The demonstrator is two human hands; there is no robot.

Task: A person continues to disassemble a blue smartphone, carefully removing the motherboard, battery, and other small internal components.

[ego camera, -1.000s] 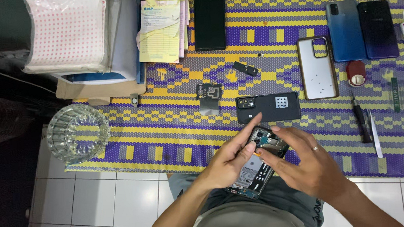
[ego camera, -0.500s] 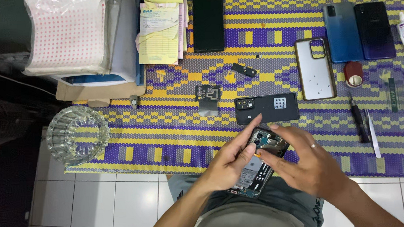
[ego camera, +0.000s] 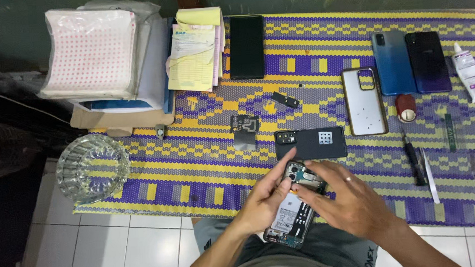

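An opened smartphone (ego camera: pixel 293 210) with its back removed lies over my lap, showing a white battery and circuit boards. My left hand (ego camera: pixel 263 199) grips its left side, thumb pressed near the camera end. My right hand (ego camera: pixel 351 201), a ring on one finger, holds the right side with fingertips on the upper board. Just beyond the hands, the phone's black back cover (ego camera: pixel 310 143) lies on the woven purple and yellow mat (ego camera: pixel 196 174).
On the mat lie a small black board piece (ego camera: pixel 244 123), a black phone (ego camera: pixel 246 46), paper pads (ego camera: pixel 195 53), a clear case (ego camera: pixel 364 101), blue and dark phones (ego camera: pixel 411 61), a glue tube (ego camera: pixel 471 72), a red round item (ego camera: pixel 406 108) and screwdrivers (ego camera: pixel 415 158). A glass ashtray (ego camera: pixel 92 167) sits left.
The hands stay on the opened phone with only slight finger shifts; the view has drifted a little.
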